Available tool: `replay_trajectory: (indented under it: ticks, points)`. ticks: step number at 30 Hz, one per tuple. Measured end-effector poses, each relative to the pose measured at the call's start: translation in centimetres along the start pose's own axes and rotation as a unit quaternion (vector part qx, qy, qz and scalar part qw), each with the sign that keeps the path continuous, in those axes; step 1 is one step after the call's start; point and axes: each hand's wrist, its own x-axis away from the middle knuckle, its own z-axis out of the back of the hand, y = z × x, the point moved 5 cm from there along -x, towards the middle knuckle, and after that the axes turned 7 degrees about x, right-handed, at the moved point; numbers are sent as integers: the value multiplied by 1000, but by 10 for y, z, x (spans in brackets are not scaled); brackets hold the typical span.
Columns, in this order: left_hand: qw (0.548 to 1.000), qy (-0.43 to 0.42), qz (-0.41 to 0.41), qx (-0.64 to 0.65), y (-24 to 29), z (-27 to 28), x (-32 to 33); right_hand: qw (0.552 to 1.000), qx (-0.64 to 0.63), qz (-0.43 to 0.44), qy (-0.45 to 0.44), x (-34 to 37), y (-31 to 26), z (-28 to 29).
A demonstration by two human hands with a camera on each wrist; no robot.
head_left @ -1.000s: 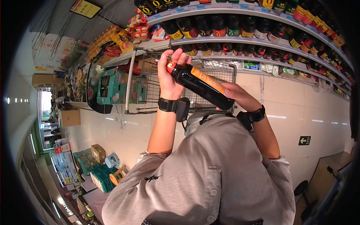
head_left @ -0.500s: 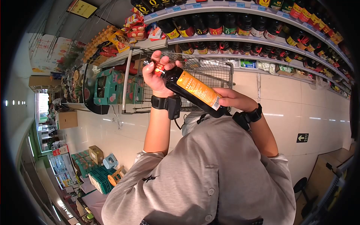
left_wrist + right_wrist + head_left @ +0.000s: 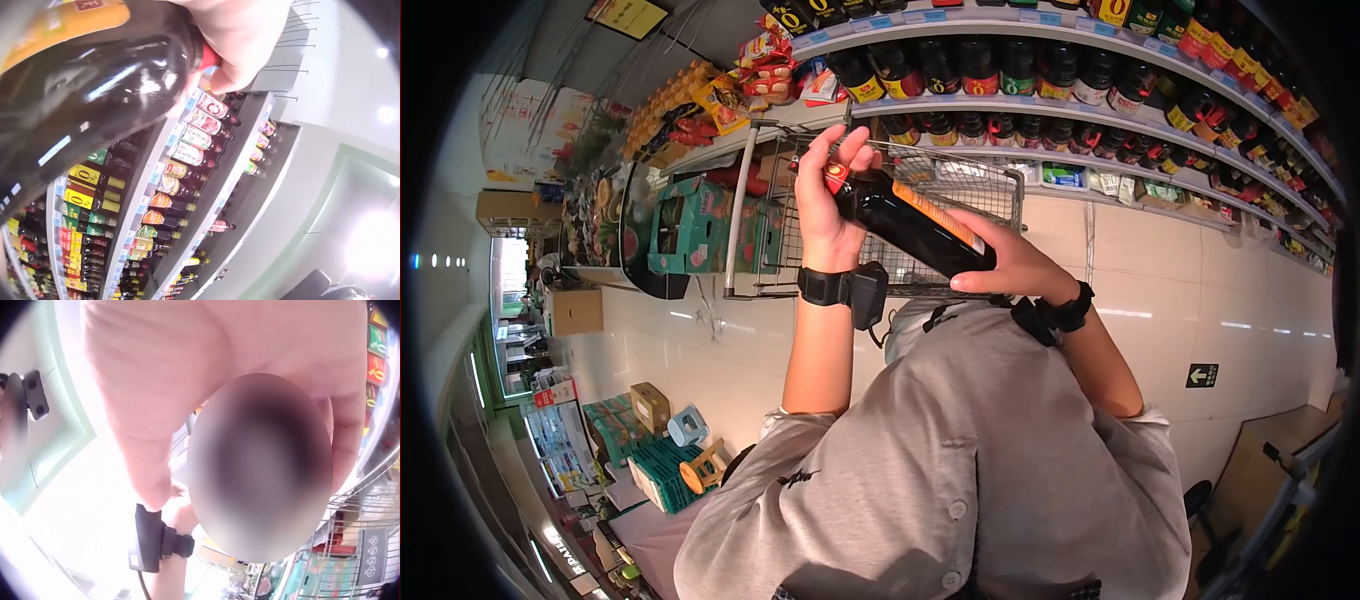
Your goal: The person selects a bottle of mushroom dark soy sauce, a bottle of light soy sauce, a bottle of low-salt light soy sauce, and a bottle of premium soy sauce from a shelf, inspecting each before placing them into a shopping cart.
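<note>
A dark glass sauce bottle [image 3: 915, 230] with an orange label and red cap lies slantwise across both hands in front of the chest. My left hand [image 3: 828, 200] holds its neck end, with fingers behind the cap. In the left wrist view the bottle [image 3: 106, 81] looms large, its red cap at the left hand [image 3: 247, 37]. My right hand [image 3: 1020, 262] grips the base end, thumb on the near side. The right wrist view shows the right hand [image 3: 162, 369] with thumb and fingers either side of a blurred oval. The label is turned mostly away, seen edge-on.
Behind the bottle stands a wire shopping cart [image 3: 745, 215]. Shelves [image 3: 1000, 103] of dark sauce bottles curve along the far side. Green fruit cartons [image 3: 685, 228] sit to the left. A teal crate [image 3: 662, 478] and small stools [image 3: 700, 468] are on the floor at lower left.
The bottle rolled so its label faced up half a second ago, then rolled back until the label shows edge-on. The right hand now wraps further round the base.
</note>
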Motion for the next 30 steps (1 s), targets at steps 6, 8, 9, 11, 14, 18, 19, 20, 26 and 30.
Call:
replay_trajectory:
  ticks: [6,8,9,11,14,18,19,20,26,30]
  points:
    - [996,78,15,31,-7,12,-2,997,38,18,61,-7,2,6]
    - [997,70,39,0,-6,13,0,998,-40,-47,-22,-6,3,4]
    - [997,70,38,0,-7,14,1,998,-41,-46,-22,-5,6,5]
    - [998,-41,25,47,-9,3,3,977,-187,-49,-84,-3,11,0]
    - [993,-53,57,84,-16,1,4,942,-299,-61,-140,4,0,-11]
    - [998,-4,53,31,-14,3,2,982,-176,31,-53,-7,6,-10]
    - [998,-5,54,31,-15,1,3,993,-113,24,-39,-7,6,-8]
    - [999,21,42,12,-15,1,4,992,-114,24,-38,-6,5,-8]
    - [996,70,60,11,-19,14,1,997,-65,36,4,-8,13,-10]
    - [996,70,61,4,-18,13,4,998,-41,38,12,-7,14,-10]
